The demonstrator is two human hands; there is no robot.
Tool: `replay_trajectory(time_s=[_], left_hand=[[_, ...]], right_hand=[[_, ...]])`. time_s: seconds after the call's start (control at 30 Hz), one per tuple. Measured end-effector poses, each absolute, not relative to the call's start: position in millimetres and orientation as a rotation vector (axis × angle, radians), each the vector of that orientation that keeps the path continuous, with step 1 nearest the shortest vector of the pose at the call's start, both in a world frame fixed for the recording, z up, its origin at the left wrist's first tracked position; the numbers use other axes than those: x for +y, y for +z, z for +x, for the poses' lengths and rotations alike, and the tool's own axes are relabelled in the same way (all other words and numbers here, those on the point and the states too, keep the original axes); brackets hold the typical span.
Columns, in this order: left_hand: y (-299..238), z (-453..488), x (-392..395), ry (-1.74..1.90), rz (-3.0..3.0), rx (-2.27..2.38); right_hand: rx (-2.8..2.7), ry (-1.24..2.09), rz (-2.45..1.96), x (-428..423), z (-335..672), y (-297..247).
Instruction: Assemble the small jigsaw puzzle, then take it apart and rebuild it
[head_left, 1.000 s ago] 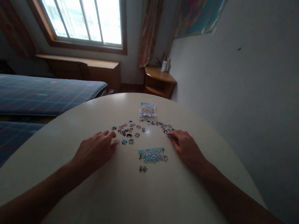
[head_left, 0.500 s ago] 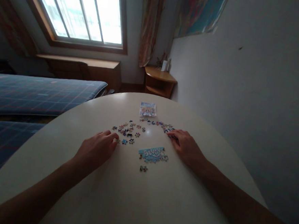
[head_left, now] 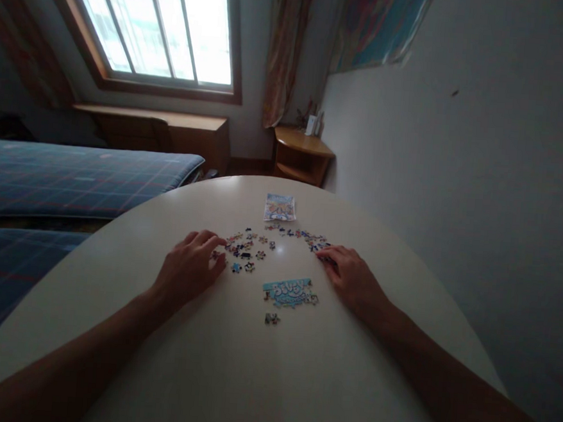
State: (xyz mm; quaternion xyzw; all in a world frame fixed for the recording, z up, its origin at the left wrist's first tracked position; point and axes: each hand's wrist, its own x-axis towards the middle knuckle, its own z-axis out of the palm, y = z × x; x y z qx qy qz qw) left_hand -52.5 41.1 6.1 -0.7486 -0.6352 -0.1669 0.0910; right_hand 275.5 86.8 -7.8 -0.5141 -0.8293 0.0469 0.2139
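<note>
My left hand (head_left: 191, 259) is at the left edge of a loose heap of jigsaw puzzle pieces (head_left: 246, 255), thumb and fingers apart, with a few pieces partly hidden beneath it. At the right end of the scattered arc, my right hand (head_left: 347, 267) rests with its fingers bent together over some dark pieces (head_left: 318, 244); whether one is pinched there is hidden. Between the hands and nearer to me lies a joined light-blue puzzle section (head_left: 290, 292) with white lettering. Just below it sits a small joined bit of puzzle (head_left: 272, 319).
A printed picture sheet (head_left: 280, 208) lies toward the far side of the round white table (head_left: 212, 373). Beyond the table are a plaid mattress (head_left: 86, 175) on the left and a wooden corner shelf (head_left: 303, 142). A wall runs along the right.
My left hand has shifted slightly up and its fingers have spread from a closer pinch. My right hand stays in nearly the same place. The view has moved slightly.
</note>
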Motion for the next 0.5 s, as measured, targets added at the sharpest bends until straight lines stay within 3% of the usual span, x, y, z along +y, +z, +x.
replay_trajectory(time_s=[0.5], left_hand=[[-11.6, -59.9, 60.4, -0.706, -2.316, -1.853]], right_hand=[[-2.296, 0.108, -1.391, 87.6, 277.6, -11.2]])
